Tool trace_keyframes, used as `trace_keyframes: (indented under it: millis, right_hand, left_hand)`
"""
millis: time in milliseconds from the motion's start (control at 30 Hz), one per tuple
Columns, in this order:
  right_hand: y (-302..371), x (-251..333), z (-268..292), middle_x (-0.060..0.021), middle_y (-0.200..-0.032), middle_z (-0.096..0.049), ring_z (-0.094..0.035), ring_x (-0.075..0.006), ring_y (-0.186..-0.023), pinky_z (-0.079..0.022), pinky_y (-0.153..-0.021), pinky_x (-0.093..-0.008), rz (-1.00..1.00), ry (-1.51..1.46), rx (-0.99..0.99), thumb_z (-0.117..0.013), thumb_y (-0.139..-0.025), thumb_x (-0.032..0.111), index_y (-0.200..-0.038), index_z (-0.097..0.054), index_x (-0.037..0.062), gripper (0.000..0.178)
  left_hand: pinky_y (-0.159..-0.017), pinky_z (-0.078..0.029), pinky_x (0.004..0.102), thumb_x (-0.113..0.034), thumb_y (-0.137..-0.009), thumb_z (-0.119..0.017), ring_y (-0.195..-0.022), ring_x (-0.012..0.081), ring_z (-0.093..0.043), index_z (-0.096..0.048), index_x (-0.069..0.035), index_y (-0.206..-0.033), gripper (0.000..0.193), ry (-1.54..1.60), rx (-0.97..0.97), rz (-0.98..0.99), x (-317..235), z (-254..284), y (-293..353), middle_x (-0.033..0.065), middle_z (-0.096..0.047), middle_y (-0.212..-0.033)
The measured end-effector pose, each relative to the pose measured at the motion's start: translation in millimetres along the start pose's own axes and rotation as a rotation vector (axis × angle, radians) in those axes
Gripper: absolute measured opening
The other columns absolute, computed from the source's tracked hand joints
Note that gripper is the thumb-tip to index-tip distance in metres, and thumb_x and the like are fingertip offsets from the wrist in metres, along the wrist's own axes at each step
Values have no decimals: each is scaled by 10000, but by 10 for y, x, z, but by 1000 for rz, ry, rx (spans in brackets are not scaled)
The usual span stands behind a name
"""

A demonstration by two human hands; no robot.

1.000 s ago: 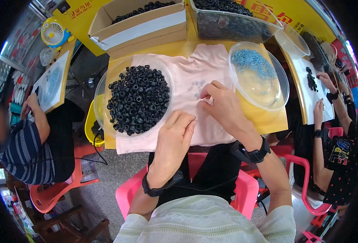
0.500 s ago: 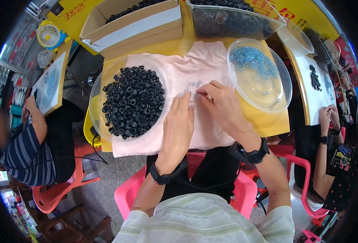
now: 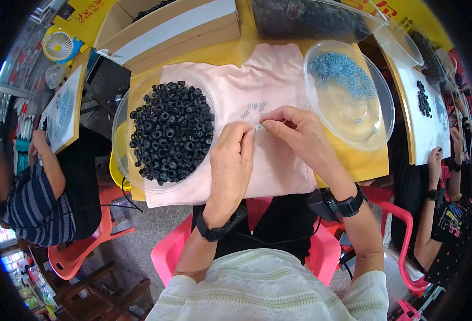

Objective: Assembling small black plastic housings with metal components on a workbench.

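Observation:
A pink cloth (image 3: 279, 88) lies spread over the table under both my hands. My left hand (image 3: 231, 160) rests at its middle, thumb and fingers closed together; whether anything is between them is hidden. Opposite it, my right hand (image 3: 305, 140) pinches thumb and forefinger by a tiny clear piece (image 3: 259, 127), apparently at the fingertips. Just beyond the hands, a loose cluster of small clear pieces (image 3: 254, 108) lies on the cloth. Black ring-like rubber parts (image 3: 174, 128) fill a clear round tray (image 3: 122, 174) at left. Small bluish clear pieces (image 3: 343, 72) lie in another round tray (image 3: 384, 99) at right.
At the back stand a cardboard box (image 3: 177, 35) and a clear plastic bin (image 3: 311, 21) of black parts. A yellow container (image 3: 119, 155) sits below the left tray. Co-workers sit at tables on both sides, with a small fan (image 3: 59, 46) at far left.
My left hand has drawn its fingers in and shifted slightly left and nearer. The right fingertips have come a little nearer, uncovering more of the clear pieces. The view has shifted slightly.

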State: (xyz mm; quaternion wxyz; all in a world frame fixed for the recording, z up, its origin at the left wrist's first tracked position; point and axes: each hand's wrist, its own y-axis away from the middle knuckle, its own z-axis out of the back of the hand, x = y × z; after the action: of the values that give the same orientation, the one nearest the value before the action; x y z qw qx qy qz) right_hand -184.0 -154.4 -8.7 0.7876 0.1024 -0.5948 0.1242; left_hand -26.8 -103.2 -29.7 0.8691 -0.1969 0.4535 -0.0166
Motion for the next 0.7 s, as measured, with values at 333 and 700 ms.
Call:
trace_keyframes:
  millis: [333,700]
  right_hand:
    - [43,91,-2,-76,-724,-647,-553,-98,-648,-453,-589,-268,-33,32,32,-652,-909,163,-930,-681,-45,211]
    - [71,21,-23,-15,-824,-663,-563,-63,-728,-466,-662,-227,18,46,6,-659,-911,124,-965,-672,-17,151]
  left_hand:
    - [-579,-457,246,-38,-895,-663,-617,91,-537,-639,15,-1032,149,110,-6,86,-75,-2,31,54,-623,-799]
    - [-599,-468,237,-34,-885,-663,-659,84,-546,-665,-4,-1058,176,121,5,139,-90,1,52,52,-622,-832]
